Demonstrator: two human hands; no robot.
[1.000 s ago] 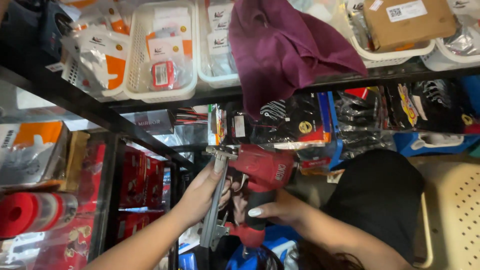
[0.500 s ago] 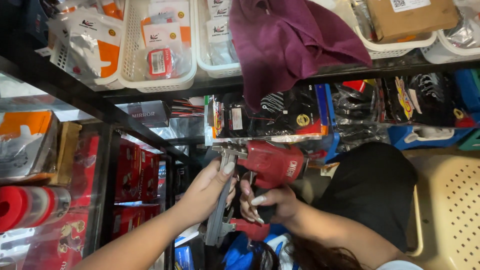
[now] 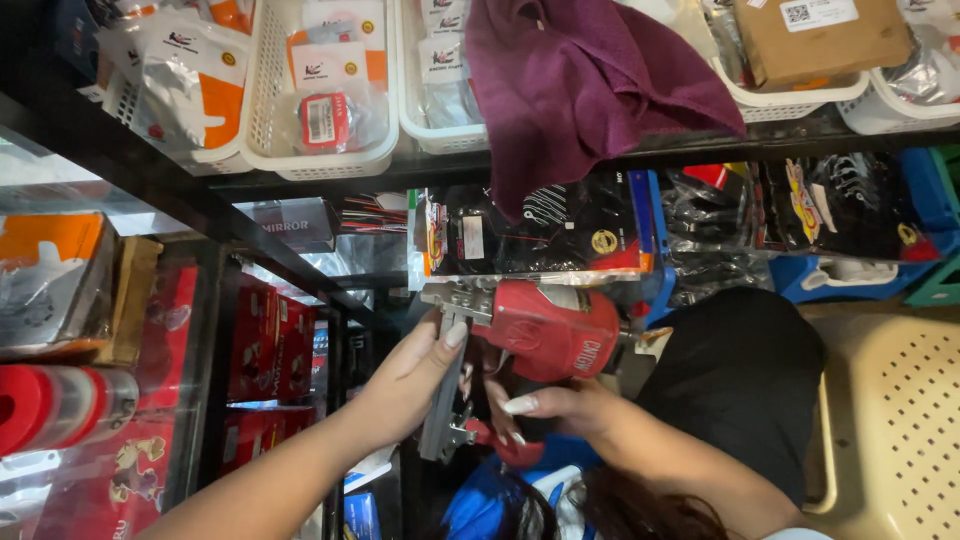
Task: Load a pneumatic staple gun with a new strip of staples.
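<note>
A red metal tool with a rounded body (image 3: 550,330) and a grey metal bar (image 3: 445,395) is held in front of crowded shop shelves. My left hand (image 3: 410,375) wraps around the grey bar, thumb pressed near its top. My right hand (image 3: 560,405) grips the tool from beneath, fingers curled under the red body beside a red lower handle (image 3: 500,445). Just above the tool hangs a packaged item with black and red card (image 3: 530,235).
White plastic baskets (image 3: 320,90) of packaged parts line the top shelf, with a maroon cloth (image 3: 580,80) draped over the edge and a brown box (image 3: 820,35). Red boxes (image 3: 265,340) fill a glass cabinet at left. A black bag (image 3: 745,385) and cream perforated chair (image 3: 900,410) stand right.
The view has shifted slightly and the tool sits a little lower and more central. My left hand has slid along the grey bar; both hands still hold the tool.
</note>
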